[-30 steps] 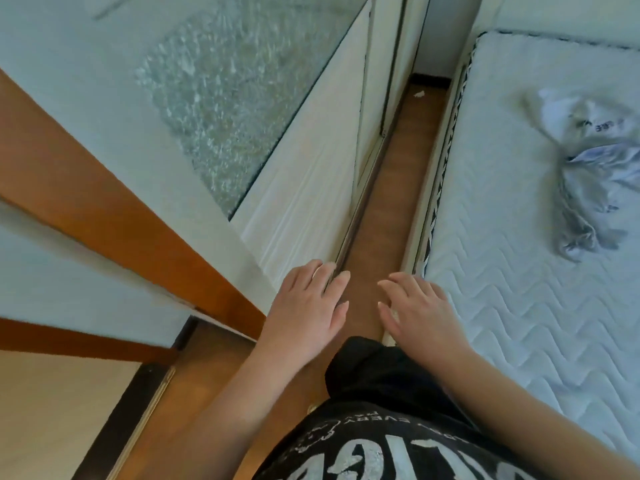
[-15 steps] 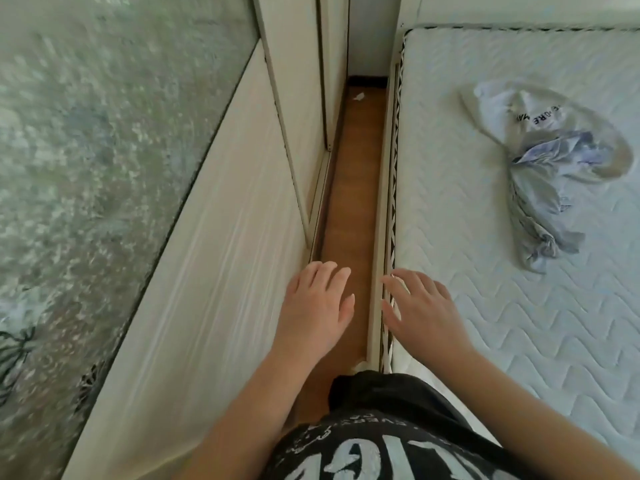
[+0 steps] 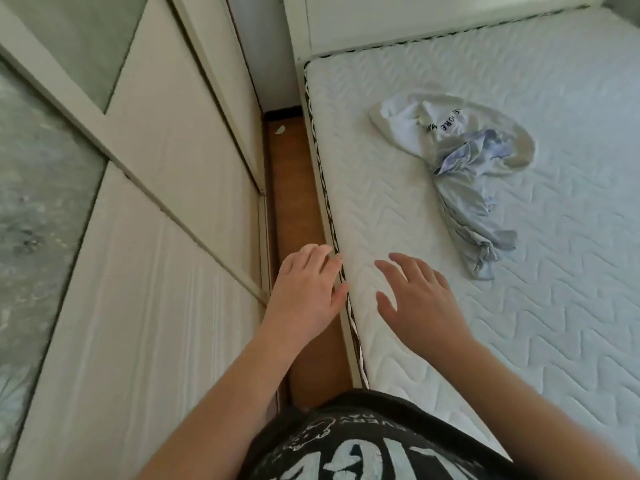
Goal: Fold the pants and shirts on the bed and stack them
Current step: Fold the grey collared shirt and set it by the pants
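Both hands empty w/ fingers spread, left hand (image 3: 306, 292) over mattress edge, right hand (image 3: 420, 299) above mattress (image 3: 519, 323), crumpled clothes (image 3: 460, 168) well apart.

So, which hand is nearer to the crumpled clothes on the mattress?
The right hand. It hovers open over the mattress, below and left of the crumpled clothes in the picture. The left hand is farther, at the mattress edge above the floor gap.

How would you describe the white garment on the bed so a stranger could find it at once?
Start at the quilted white mattress filling the right side. Two crumpled garments lie tangled near its middle. The white garment is the farther one, marked with dark printed letters, unlike the plain pale blue garment trailing towards the person.
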Motion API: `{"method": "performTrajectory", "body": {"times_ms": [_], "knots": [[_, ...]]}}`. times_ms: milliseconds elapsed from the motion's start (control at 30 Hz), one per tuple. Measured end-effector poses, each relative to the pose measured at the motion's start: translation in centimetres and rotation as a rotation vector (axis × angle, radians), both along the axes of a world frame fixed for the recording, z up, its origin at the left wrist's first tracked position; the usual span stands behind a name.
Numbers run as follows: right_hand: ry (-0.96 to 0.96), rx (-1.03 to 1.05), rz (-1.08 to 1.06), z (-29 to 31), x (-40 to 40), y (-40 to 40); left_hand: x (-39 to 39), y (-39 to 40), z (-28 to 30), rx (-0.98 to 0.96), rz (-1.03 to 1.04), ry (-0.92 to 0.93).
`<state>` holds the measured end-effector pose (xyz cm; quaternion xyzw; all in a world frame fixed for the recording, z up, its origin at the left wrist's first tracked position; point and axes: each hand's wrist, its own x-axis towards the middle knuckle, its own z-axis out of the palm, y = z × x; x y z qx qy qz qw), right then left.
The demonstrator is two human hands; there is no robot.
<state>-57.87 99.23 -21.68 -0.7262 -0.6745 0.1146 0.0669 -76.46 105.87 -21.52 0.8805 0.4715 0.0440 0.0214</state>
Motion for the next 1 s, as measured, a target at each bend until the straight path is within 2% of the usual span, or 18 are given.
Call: {"method": "performTrajectory", "body": {"times_ms": [200, 433, 533, 733, 867, 1000], "knots": [[-0.027, -0.021, -0.206, -0.9, 3.9, 3.7, 5.1, 7.4, 0.2, -0.012, -0.209, 0.016], [-0.055, -0.045, -0.459, -2.3, 6.5, 10.4, 11.8, 19.1, -2.6, -0.100, -0.473, 0.116], [-0.067, -0.077, -0.549, -2.4, 6.7, 13.1, 13.9, 22.9, -2.7, -0.100, -0.571, 0.089], [-0.037, -0.114, -0.728, -2.4, 6.8, 16.6, 17.4, 27.8, -3.9, -0.121, -0.836, 0.130], [-0.007, -0.145, -0.902, -2.6, 7.7, 16.0, 20.4, 29.0, -4.2, -0.125, -0.975, 0.162], [0.023, -0.159, -0.985, -2.8, 8.6, 14.8, 23.1, 28.7, -4.0, -0.115, -1.073, 0.193]]}}
